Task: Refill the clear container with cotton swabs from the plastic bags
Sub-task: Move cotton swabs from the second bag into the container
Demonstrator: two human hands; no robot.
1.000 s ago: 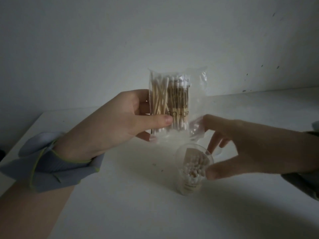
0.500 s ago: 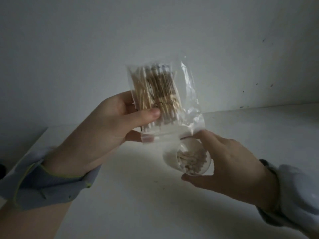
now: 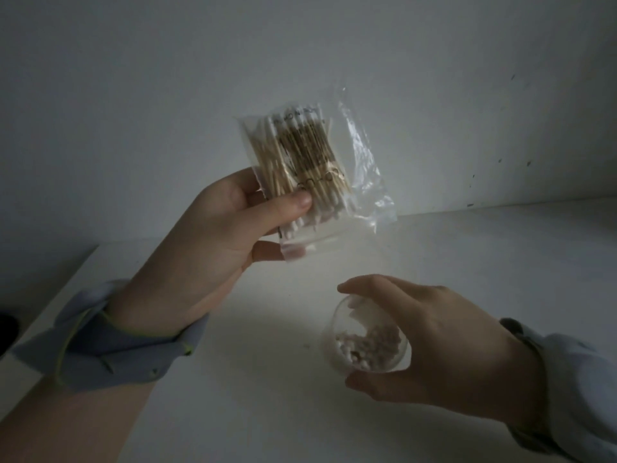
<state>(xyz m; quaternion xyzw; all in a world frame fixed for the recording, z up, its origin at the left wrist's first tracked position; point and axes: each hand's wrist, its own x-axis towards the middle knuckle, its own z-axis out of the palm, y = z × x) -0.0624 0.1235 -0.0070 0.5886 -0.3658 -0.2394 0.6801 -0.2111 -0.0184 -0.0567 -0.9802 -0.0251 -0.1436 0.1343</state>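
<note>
Head view, left grip: my left grip (image 3: 200, 248) is clamped on the plastic bag (image 3: 360, 168), thumb across its front and fingers behind, holding it up over the desk (image 3: 267, 412).
Head view, plastic bag: nearly upright and packed with wooden-stemmed cotton swabs (image 3: 300, 155).
Head view, right grip: my right grip (image 3: 444, 345) curls round the clear container (image 3: 334, 329), forefinger on the far rim and thumb at the near rim.
Head view, clear container: below and right of my left grip, apart from the bag. Its mouth is tipped towards me and it is partly filled. I cannot tell whether its base touches the desk.
Head view, cuffs: pale blue sleeves (image 3: 117, 339) sit at both wrists.
</note>
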